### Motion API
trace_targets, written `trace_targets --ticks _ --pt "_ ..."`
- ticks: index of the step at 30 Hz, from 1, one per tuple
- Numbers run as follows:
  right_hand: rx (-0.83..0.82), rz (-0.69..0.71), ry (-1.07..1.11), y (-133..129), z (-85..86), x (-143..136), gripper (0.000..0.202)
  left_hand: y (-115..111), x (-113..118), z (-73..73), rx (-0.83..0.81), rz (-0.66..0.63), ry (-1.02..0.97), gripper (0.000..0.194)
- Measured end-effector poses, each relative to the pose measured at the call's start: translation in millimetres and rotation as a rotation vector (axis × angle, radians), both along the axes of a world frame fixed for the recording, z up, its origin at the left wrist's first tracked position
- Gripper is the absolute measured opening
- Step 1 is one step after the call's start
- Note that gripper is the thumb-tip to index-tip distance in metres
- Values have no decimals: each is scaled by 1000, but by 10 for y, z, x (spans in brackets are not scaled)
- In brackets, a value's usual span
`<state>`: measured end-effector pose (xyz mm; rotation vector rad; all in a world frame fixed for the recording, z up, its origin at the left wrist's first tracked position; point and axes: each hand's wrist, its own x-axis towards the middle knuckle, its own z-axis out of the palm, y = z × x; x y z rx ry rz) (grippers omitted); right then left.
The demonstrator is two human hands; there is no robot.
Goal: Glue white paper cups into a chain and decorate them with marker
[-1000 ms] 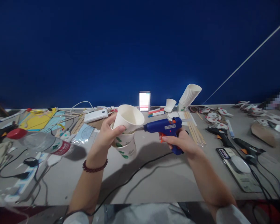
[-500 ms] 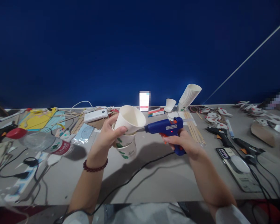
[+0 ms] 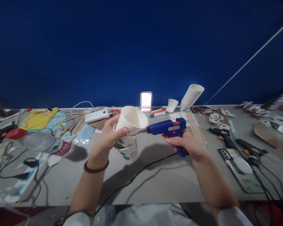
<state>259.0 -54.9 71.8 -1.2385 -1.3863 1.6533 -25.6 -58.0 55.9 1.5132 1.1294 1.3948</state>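
My left hand (image 3: pixel 112 133) is closed around paper cups with green leaf prints. The top white paper cup (image 3: pixel 130 121) is cut at a slant and tilts toward the right, its opening facing up. Below it sit the printed paper cups (image 3: pixel 127 147), one inside or under the other. My right hand (image 3: pixel 187 142) grips a blue hot glue gun (image 3: pixel 167 128) with an orange trigger and a lit red light. The gun's nozzle points left and meets the joint between the slanted cup and the cup below; the glue itself cannot be made out.
A plastic bottle (image 3: pixel 44 144) and a power strip (image 3: pixel 25 180) are at left. Behind stand a small cup (image 3: pixel 172 105) and a leaning cup stack (image 3: pixel 192 97), near markers (image 3: pixel 158 113) and wooden sticks (image 3: pixel 195 128). A phone (image 3: pixel 240 171) and black glue guns (image 3: pixel 251 150) lie at right. A black cord (image 3: pixel 141 172) crosses the table.
Almost nothing differs. The glue gun and right hand have shifted very slightly to the right; the cups stay in my left hand.
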Motion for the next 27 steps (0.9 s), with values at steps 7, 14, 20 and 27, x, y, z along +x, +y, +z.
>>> trace_targets --ticks 7,14,20,27 --pt "-3 -11 -24 -1 -6 31 48 11 -19 -19 22 -19 2 70" --pt "-23 -53 -43 -12 -6 4 55 14 -12 -17 22 -14 -16 68" --pt "28 -58 -48 -70 -58 -32 45 11 5 0 32 10 -68 66" --pt "294 -47 -100 -160 -219 -156 33 -23 17 6 -31 -11 -199 64"
